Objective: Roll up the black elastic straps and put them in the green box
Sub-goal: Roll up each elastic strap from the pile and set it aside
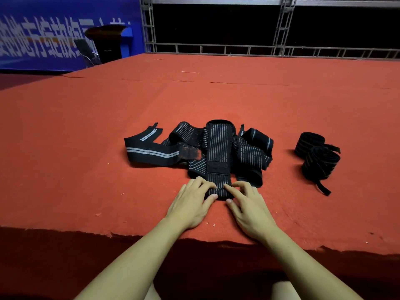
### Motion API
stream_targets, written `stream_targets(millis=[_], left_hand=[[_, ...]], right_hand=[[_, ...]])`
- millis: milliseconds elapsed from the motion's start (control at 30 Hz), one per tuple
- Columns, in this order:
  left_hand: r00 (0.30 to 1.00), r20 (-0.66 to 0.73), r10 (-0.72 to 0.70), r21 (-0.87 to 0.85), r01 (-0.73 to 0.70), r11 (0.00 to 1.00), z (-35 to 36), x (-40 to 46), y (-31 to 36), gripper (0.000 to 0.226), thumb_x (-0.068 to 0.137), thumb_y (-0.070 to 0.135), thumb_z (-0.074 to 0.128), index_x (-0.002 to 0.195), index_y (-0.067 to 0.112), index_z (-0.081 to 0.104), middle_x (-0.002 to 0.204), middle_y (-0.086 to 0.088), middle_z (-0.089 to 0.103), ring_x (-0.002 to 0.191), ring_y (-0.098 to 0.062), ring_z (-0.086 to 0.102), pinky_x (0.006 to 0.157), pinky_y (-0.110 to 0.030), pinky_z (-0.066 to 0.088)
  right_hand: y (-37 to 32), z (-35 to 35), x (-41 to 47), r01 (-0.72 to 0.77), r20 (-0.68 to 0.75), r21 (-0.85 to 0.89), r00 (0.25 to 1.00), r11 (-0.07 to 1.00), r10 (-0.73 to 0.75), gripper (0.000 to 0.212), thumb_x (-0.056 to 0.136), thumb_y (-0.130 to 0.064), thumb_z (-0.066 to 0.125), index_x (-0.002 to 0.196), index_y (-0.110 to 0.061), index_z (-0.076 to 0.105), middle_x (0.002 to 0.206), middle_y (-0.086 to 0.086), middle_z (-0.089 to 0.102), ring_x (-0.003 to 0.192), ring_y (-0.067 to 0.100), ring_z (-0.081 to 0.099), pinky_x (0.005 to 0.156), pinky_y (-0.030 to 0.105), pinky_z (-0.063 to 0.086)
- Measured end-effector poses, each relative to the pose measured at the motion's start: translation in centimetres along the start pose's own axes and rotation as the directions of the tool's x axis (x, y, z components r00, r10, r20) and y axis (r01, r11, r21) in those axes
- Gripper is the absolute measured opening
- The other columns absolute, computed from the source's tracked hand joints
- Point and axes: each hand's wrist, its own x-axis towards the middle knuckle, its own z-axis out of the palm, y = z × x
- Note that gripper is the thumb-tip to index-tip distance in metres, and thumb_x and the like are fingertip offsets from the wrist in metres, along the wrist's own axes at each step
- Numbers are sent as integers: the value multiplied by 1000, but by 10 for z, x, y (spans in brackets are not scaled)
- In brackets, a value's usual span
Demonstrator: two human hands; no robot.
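A heap of black elastic straps [194,148] with thin white stripes lies on the red carpeted platform [86,126]. One long striped strap [218,148] runs from the heap toward me. Its near end is a small roll [217,192]. My left hand [192,204] pinches the roll's left side between thumb and fingers. My right hand [249,206] pinches its right side the same way. Two rolled black straps [317,156] lie to the right, loose tails trailing. No green box is in view.
The platform's frayed front edge [129,234] runs just under my wrists. A metal truss railing [259,48] lines the far edge. A blue banner [43,40] and a dark stand [106,42] stand at the back left.
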Motion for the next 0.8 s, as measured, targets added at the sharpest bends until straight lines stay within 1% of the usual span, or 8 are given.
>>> stream_targets(millis=[133, 233, 300, 367, 433, 533, 667, 800], left_hand=[[1000, 24, -18, -14, 19, 1000, 1, 1, 0, 31, 104, 51, 44, 129, 37, 53, 123, 15, 45, 120, -9, 42, 108, -34, 36], [999, 25, -22, -40, 23, 999, 1, 0, 0, 31, 104, 50, 44, 128, 34, 53, 124, 14, 40, 122, -10, 39, 108, -30, 34], [1000, 25, -2, -52, 3, 999, 0, 0, -1, 31, 104, 49, 44, 126, 31, 56, 122, 15, 41, 120, -9, 38, 107, -29, 33], [999, 17, 28, -77, -27, 997, -1, -1, -1, 33, 102, 51, 43, 119, 29, 60, 116, 16, 43, 114, -8, 40, 105, -28, 34], [998, 14, 62, -85, -61, 995, -3, -2, 0, 37, 99, 55, 36, 111, 30, 61, 108, 19, 46, 105, -6, 42, 100, -28, 35], [991, 22, 135, -70, -133, 989, -6, -4, 2, 36, 99, 54, 32, 99, 31, 60, 97, 19, 52, 94, -5, 44, 92, -29, 31], [988, -25, 153, -116, -154, 981, -9, -7, 3, 20, 98, 49, 42, 103, 35, 56, 96, 17, 60, 93, -5, 49, 92, -29, 32], [972, -135, 195, -142, -214, 967, -9, -9, 6, 14, 97, 35, 58, 110, 31, 57, 101, 20, 51, 95, -5, 48, 90, -27, 40]], right_hand=[[-1, -2, 0, 7, -2, 32, 1000, 999, -7, 45, 104, -39, 51, 148, -33, 47, 140, -12, 44, 123, 14, 45, 106, 40, 42], [-2, -4, -2, 28, -37, 110, 999, 994, -24, 37, 99, -42, 53, 135, -35, 52, 128, -16, 53, 114, 10, 49, 101, 40, 46], [-3, -6, -3, 30, -61, 138, 998, 990, -22, 32, 94, -49, 52, 124, -37, 54, 120, -19, 56, 110, 7, 50, 98, 37, 47], [-5, -7, -5, 36, -74, 143, 997, 989, -25, 31, 91, -54, 51, 117, -37, 55, 113, -21, 56, 107, 5, 50, 95, 32, 46], [-6, -8, -5, 46, -82, 154, 996, 987, -34, 31, 90, -54, 50, 112, -34, 57, 108, -21, 56, 103, 4, 50, 92, 29, 45], [-8, -9, -7, 64, -65, 174, 996, 983, -54, 27, 90, -49, 50, 106, -31, 59, 103, -21, 58, 99, 4, 50, 90, 30, 46], [-8, -11, -7, 79, -55, 178, 996, 981, -71, 25, 91, -49, 48, 103, -31, 59, 101, -20, 58, 99, 6, 51, 89, 30, 45], [-6, -10, -6, 62, -68, 176, 996, 982, -51, 24, 95, -51, 51, 104, -33, 64, 99, -20, 54, 98, 4, 49, 88, 25, 43]])
